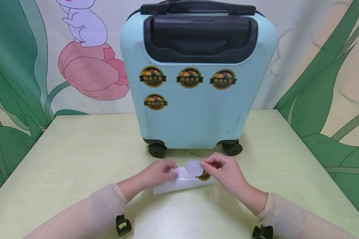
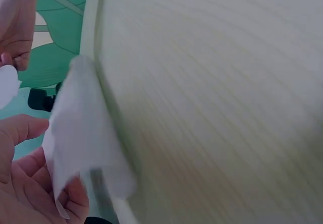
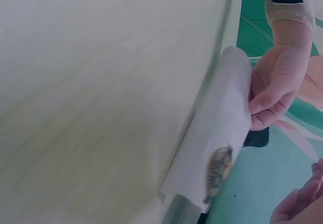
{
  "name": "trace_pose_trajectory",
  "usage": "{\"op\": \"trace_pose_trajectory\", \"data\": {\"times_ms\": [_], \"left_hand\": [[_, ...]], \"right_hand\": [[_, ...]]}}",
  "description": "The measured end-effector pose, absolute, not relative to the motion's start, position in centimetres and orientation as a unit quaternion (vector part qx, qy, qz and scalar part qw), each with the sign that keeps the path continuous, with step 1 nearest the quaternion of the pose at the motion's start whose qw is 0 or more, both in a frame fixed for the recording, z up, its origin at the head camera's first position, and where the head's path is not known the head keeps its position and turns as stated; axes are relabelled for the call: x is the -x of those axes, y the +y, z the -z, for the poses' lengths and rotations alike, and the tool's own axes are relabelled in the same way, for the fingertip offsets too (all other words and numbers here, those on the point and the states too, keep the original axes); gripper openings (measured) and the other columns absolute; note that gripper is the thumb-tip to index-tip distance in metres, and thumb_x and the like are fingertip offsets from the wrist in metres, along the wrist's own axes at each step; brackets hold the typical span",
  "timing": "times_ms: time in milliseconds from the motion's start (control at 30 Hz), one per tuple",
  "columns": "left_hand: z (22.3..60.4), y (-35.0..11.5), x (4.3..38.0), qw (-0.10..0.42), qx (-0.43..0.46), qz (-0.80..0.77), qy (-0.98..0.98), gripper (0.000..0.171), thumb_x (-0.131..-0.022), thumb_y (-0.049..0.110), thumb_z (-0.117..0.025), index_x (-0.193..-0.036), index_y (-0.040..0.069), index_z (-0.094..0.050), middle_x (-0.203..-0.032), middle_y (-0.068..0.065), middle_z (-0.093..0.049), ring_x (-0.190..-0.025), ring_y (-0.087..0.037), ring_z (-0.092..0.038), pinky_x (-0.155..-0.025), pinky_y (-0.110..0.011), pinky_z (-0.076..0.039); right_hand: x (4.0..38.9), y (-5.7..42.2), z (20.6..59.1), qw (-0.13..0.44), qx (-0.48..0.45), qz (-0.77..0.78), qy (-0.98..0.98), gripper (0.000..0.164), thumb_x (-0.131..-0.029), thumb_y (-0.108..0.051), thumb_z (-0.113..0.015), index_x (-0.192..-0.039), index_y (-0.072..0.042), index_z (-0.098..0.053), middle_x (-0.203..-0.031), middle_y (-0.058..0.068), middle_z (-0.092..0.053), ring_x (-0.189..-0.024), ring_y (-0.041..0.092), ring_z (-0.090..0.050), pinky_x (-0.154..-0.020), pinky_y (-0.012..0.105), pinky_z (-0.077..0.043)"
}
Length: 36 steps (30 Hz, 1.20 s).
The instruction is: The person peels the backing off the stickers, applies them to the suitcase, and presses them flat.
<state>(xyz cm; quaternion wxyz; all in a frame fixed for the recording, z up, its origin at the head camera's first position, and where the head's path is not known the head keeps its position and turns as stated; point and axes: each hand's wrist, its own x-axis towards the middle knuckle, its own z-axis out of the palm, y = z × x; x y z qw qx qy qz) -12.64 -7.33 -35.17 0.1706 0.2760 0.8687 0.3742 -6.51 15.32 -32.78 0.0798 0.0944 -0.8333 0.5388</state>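
Note:
In the head view my left hand (image 1: 158, 173) pinches the left end of a white sticker backing sheet (image 1: 170, 187) just above the table. My right hand (image 1: 228, 171) holds a round sticker (image 1: 193, 168) by its right edge, its pale back facing me. Partly behind that sticker, a black and gold fruit sticker (image 1: 204, 176) lies on the sheet. The left wrist view shows the sheet (image 2: 83, 128) curling from my left thumb and fingers. A light blue suitcase (image 1: 194, 116) stands upright beyond both hands, with several matching fruit stickers (image 1: 189, 77) on its front.
The suitcase rests on black wheels (image 1: 157, 150) on a pale wooden table (image 1: 86, 149). A black handle (image 1: 200, 36) is recessed into its upper front. Behind the table hangs a cloth printed with leaves and a pink flower (image 1: 92, 71). Dark wrist devices (image 1: 123, 225) sit at both sleeves.

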Motion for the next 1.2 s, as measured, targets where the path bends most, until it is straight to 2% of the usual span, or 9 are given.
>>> {"op": "trace_pose_trajectory", "data": {"times_ms": [333,467,567,633,733,867,967,1200], "left_hand": [[35.3,-7.7,12.4,0.134,-0.316,-0.320,0.883,0.028,-0.086,0.010,-0.061,-0.113,0.002,-0.064,-0.094,-0.005,-0.066,-0.085,-0.018,-0.060,-0.079,-0.034,-0.047],[34.7,-7.5,11.7,0.062,-0.299,-0.347,0.887,0.020,-0.086,0.010,-0.062,-0.105,0.006,-0.068,-0.096,-0.002,-0.067,-0.089,-0.017,-0.062,-0.079,-0.035,-0.049],[33.8,-7.0,11.0,-0.002,-0.289,-0.407,0.867,0.013,-0.087,0.009,-0.063,-0.097,0.009,-0.071,-0.092,0.001,-0.067,-0.082,-0.012,-0.061,-0.073,-0.032,-0.050],[33.0,-6.6,10.5,-0.018,-0.286,-0.463,0.839,0.012,-0.087,0.007,-0.063,-0.094,0.008,-0.072,-0.090,0.001,-0.068,-0.078,-0.010,-0.060,-0.069,-0.030,-0.050],[32.0,-5.9,9.6,0.011,-0.283,-0.535,0.796,0.015,-0.088,0.006,-0.061,-0.098,0.005,-0.072,-0.090,-0.004,-0.069,-0.078,-0.012,-0.061,-0.066,-0.026,-0.050],[31.1,-5.1,8.4,0.092,-0.260,-0.605,0.747,0.022,-0.090,0.005,-0.058,-0.108,-0.001,-0.069,-0.094,-0.011,-0.069,-0.086,-0.016,-0.064,-0.075,-0.028,-0.050],[30.8,-4.7,8.0,0.132,-0.237,-0.631,0.727,0.025,-0.091,0.006,-0.057,-0.113,-0.002,-0.066,-0.097,-0.014,-0.069,-0.087,-0.016,-0.064,-0.083,-0.031,-0.049],[30.6,-4.5,7.9,0.142,-0.199,-0.629,0.738,0.025,-0.092,0.013,-0.056,-0.111,0.004,-0.069,-0.096,-0.009,-0.070,-0.084,-0.014,-0.063,-0.079,-0.032,-0.045]], "right_hand": [[6.7,15.3,32.4,0.089,-0.101,-0.544,-0.828,0.005,-0.083,-0.008,-0.070,-0.085,-0.004,-0.072,-0.075,0.002,-0.062,-0.065,0.012,-0.051,-0.057,0.020,-0.043],[6.9,15.4,32.4,0.110,-0.110,-0.543,-0.825,0.004,-0.082,-0.009,-0.071,-0.084,-0.005,-0.072,-0.074,0.000,-0.062,-0.063,0.013,-0.050,-0.056,0.020,-0.042],[7.1,15.4,32.2,0.125,-0.114,-0.539,-0.825,0.005,-0.082,-0.010,-0.072,-0.083,-0.006,-0.072,-0.073,0.000,-0.060,-0.062,0.013,-0.048,-0.054,0.021,-0.040],[7.1,15.3,32.0,0.130,-0.116,-0.537,-0.826,0.005,-0.082,-0.012,-0.072,-0.083,-0.006,-0.072,-0.073,-0.001,-0.060,-0.062,0.014,-0.048,-0.053,0.022,-0.040],[7.1,15.2,31.7,0.138,-0.120,-0.530,-0.828,0.005,-0.081,-0.012,-0.073,-0.083,-0.007,-0.072,-0.073,-0.002,-0.060,-0.062,0.015,-0.048,-0.053,0.022,-0.040],[7.0,14.7,31.6,0.158,-0.133,-0.521,-0.828,0.003,-0.079,-0.009,-0.074,-0.081,-0.011,-0.073,-0.074,-0.004,-0.061,-0.064,0.014,-0.050,-0.056,0.023,-0.043],[6.9,14.5,31.7,0.184,-0.159,-0.508,-0.826,0.007,-0.078,-0.007,-0.075,-0.080,-0.014,-0.072,-0.075,-0.006,-0.062,-0.066,0.012,-0.052,-0.059,0.023,-0.046],[6.9,14.1,32.1,0.263,-0.245,-0.459,-0.812,0.015,-0.072,0.004,-0.076,-0.079,-0.009,-0.073,-0.073,-0.005,-0.061,-0.066,0.009,-0.053,-0.058,0.023,-0.048]]}}
